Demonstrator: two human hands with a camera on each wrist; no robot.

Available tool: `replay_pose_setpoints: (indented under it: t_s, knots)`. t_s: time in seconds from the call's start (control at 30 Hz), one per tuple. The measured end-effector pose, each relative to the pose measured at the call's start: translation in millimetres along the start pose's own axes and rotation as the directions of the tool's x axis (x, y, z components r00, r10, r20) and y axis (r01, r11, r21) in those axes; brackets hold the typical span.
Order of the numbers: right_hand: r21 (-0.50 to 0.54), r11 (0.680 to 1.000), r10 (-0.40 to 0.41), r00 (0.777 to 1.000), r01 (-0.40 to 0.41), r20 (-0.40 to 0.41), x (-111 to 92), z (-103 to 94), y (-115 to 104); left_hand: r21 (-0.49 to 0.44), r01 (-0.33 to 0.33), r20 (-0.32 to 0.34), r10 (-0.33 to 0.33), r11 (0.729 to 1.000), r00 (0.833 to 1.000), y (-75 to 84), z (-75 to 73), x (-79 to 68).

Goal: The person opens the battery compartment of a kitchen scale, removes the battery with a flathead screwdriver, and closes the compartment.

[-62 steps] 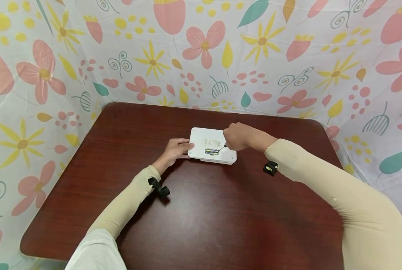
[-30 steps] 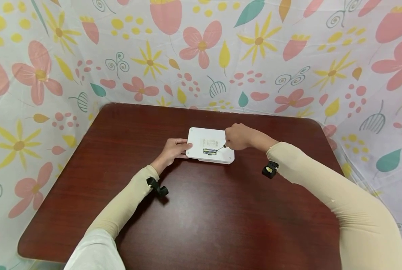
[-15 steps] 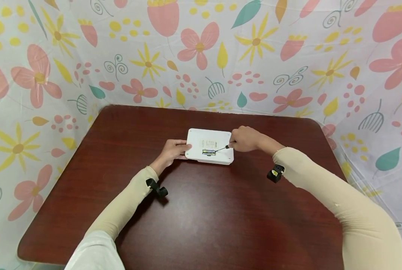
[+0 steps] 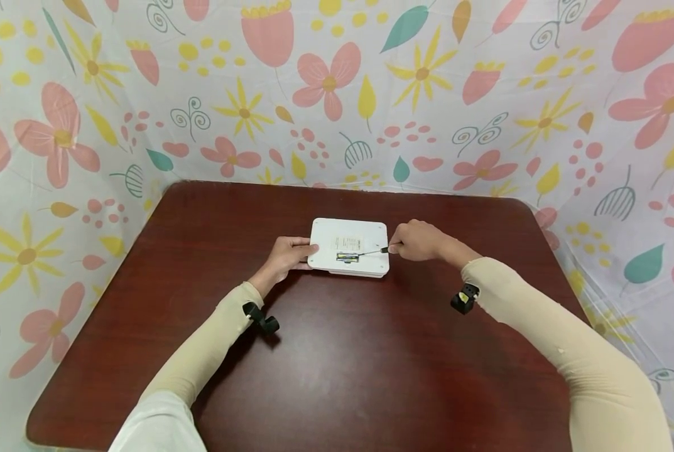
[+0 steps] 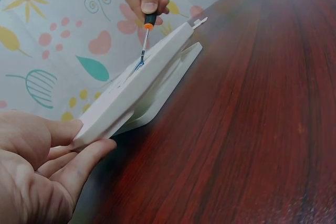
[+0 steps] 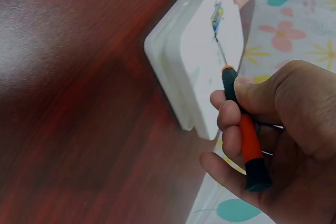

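Note:
A white flat device (image 4: 322,241), which looks like a kitchen scale with its underside up, shows a printed label and an uncovered battery compartment (image 4: 347,257). Blue-and-yellow batteries (image 6: 216,19) lie in that compartment. My left hand (image 4: 286,256) grips the device's left edge, thumb on the upper face and fingers beneath. At the device's right side, my right hand (image 4: 418,240) holds a screwdriver (image 6: 250,137) with an orange-and-black handle. Its thin shaft slants low across the device, and the tip meets the right end of the compartment. Whether the tip touches a battery I cannot tell.
The dark red-brown wooden table (image 4: 337,370) extends toward me and to both sides. A flower-print cloth (image 4: 314,94) hangs behind and beside it. Each forearm wears a black wrist mount (image 4: 262,319) over a beige sleeve.
My right hand has shifted right, off the device's corner, and the screwdriver now lies flatter with its tip still at the compartment. My left hand keeps its grip. The head view has drifted slightly.

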State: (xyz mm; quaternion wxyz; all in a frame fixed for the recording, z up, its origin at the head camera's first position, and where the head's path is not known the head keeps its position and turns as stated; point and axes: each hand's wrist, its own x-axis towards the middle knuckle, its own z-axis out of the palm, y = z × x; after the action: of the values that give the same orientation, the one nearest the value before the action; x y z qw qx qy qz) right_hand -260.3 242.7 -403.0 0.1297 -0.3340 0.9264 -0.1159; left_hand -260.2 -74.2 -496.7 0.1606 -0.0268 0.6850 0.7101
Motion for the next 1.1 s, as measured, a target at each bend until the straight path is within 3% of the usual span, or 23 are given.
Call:
replay_pose_setpoints:
  t_s: [0.3, 0.67, 1.1]
  knots:
    - [0.025, 0.999, -0.026, 1.000, 0.026, 0.000, -4, 12.8, 15, 0.009, 0.013, 0.003, -0.014, 1.000, 1.000, -1.7, 0.3, 0.9]
    - [0.047, 0.999, 0.003, 1.000, -0.003, -0.001, -8, 22.0, 21, -0.005, 0.007, 0.009, -0.007, 1.000, 1.000, -1.8, 0.6, 1.4]
    - [0.078, 0.997, 0.004, 0.998, 0.000, -0.061, -9, 31.9, 28, -0.020, -0.005, 0.013, 0.005, 1.000, 1.000, -3.1, -2.8, 3.3]
